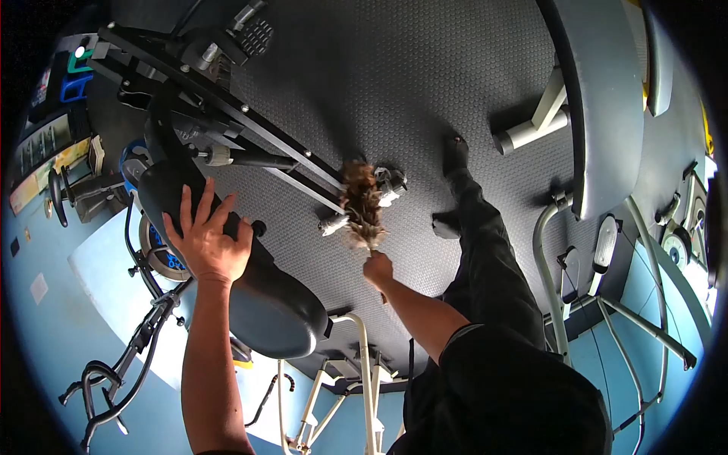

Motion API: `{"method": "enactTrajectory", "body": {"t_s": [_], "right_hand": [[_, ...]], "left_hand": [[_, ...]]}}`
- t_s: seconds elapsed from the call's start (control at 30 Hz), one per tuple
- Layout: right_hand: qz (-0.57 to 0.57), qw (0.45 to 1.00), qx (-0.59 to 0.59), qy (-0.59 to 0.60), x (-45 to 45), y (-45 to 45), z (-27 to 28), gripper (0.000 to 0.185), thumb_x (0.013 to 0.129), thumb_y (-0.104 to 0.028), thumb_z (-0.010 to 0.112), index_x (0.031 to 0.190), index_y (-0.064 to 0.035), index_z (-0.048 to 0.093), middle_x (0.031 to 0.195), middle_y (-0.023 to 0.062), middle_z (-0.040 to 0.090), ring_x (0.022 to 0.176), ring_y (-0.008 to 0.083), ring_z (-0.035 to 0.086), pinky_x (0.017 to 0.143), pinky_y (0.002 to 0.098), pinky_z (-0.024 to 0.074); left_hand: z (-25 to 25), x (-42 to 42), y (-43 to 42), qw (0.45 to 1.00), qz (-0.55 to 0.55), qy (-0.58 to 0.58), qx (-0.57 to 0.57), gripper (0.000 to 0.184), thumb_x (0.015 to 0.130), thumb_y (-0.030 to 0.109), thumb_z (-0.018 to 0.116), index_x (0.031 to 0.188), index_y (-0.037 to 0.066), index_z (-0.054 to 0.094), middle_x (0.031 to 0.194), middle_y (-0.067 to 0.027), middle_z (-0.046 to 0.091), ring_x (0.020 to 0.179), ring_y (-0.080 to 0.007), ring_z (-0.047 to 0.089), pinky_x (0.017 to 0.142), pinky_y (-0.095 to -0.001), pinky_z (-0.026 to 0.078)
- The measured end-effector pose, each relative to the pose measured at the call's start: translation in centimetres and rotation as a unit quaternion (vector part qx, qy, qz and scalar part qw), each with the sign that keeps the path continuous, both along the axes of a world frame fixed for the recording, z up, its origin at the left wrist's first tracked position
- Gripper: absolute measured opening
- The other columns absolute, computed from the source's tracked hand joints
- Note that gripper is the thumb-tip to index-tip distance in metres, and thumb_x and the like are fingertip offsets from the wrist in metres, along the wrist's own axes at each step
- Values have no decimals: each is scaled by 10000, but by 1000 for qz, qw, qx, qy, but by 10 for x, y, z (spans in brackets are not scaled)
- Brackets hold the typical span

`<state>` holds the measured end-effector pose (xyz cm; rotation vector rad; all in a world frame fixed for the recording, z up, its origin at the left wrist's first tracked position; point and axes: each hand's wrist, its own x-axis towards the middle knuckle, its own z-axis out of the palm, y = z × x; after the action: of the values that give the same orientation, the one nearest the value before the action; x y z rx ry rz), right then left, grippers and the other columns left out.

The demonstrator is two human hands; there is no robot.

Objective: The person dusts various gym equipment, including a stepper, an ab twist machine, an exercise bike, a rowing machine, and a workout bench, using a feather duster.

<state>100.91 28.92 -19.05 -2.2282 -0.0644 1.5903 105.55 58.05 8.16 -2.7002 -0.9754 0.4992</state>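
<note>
My left hand [212, 239] lies with spread fingers on the black padded seat [265, 303] of an exercise machine. In my right hand [378, 271] is the handle of a brown feather duster [362, 201], gripped in closed fingers. The duster's feathers are over the foot of the machine's black metal frame [258, 121], close to a light-coloured end piece [390, 186]. Whether the feathers touch the frame I cannot tell. Part of that foot is hidden behind them.
Dark textured rubber flooring [425, 68] lies below, with my legs [489, 243] at the right of the duster. A large padded bench [610, 98] stands at the right. Pale tubular frames [368, 371] rise near the bottom, and an exercise bike's handlebars [114, 394] are at lower left.
</note>
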Motion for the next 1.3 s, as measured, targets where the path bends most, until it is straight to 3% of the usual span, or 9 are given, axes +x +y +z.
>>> {"method": "enactTrajectory", "body": {"t_s": [0.17,0.4,0.7,0.8,0.93,1.0,1.13,1.2,1.3], "right_hand": [[33,998,-11,50,35,3,30,290,838,-121,453,1087,-25,567,948,262,630,922,420,608,818,486,486],[122,986,-80,81,37,-55,-1,307,774,-141,511,1023,15,597,984,248,636,938,386,620,804,451,512],[130,986,-81,-70,66,-86,-18,270,792,-61,467,1038,16,547,882,286,632,845,438,625,746,483,520],[76,990,-114,-16,51,-94,-13,308,830,-146,436,1081,17,509,984,299,603,937,438,603,782,494,504],[-41,987,-142,-59,9,-90,-3,251,763,-100,514,969,31,574,925,248,635,841,423,626,741,497,502],[-320,909,-259,62,2,-71,-5,193,789,-99,514,929,12,586,812,193,622,704,362,614,588,516,483],[-304,922,-235,56,-10,-79,-37,267,783,-80,514,1000,11,641,912,207,661,784,338,658,661,435,531],[-241,956,-168,1,33,-53,12,321,805,-85,479,1083,-4,616,899,225,657,796,357,649,684,435,510],[-93,990,78,-65,92,-17,52,404,876,-111,398,1256,-27,505,932,295,613,867,375,630,735,410,477]], "left_hand": [[1,0,0,1000,17,7,-7,305,721,373,630,992,251,698,1270,77,540,1334,-220,306,1104,-532,39],[3,0,0,1000,21,-21,-10,299,714,374,633,966,229,702,1177,74,590,1316,-214,330,1104,-534,53],[1,-4,0,998,23,-57,-18,286,701,355,648,936,204,709,1099,72,631,1289,-210,369,1107,-519,68],[1,-2,-2,997,26,-66,-20,285,706,355,652,939,202,709,1090,70,637,1286,-209,374,1108,-517,68],[3,0,-2,997,35,-63,-18,289,710,364,652,944,204,709,1086,73,640,1290,-200,368,1116,-505,54],[4,1,-3,997,40,-61,-21,290,711,365,652,946,205,709,1087,74,639,1292,-196,365,1119,-502,51],[8,5,-4,996,60,-57,-32,287,709,361,650,944,206,709,1092,71,637,1295,-193,357,1122,-502,48],[10,6,-4,995,69,-68,-35,287,709,361,648,944,208,708,1095,68,635,1296,-194,355,1122,-505,45],[15,9,-3,992,93,-65,-64,289,703,368,644,934,207,708,1098,50,633,1299,-204,348,1119,-524,29]]}}
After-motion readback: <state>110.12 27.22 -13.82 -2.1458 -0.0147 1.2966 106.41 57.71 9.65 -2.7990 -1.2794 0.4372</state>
